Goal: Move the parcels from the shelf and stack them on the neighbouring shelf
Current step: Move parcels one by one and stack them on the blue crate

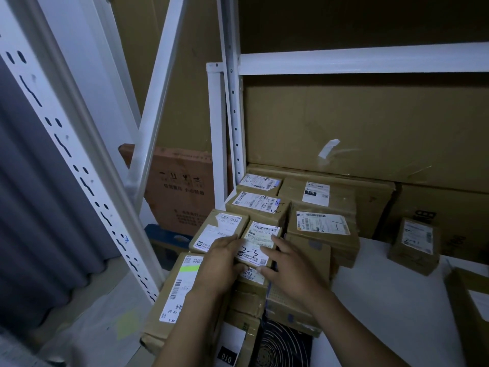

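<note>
A small brown parcel (pixel 260 241) with a white label marked "3-3" lies on top of a pile of cardboard parcels at the shelf's left end. My left hand (pixel 219 263) holds its left edge, fingers curled over the label and thumb under the near side. My right hand (pixel 287 263) holds its right edge with spread fingers. Another small parcel (pixel 219 231) touches it on the left. More labelled parcels (pixel 321 226) are stacked behind and to the right. A long parcel with a green sticker (pixel 176 292) lies under my left wrist.
The white shelf board (pixel 391 295) extends right, bearing a single small parcel (pixel 415 245) and a box at the right edge (pixel 473 308). Large flat cartons (pixel 370 128) stand behind. White perforated uprights (pixel 232 107) frame the bay; a grey curtain (pixel 39 207) hangs left.
</note>
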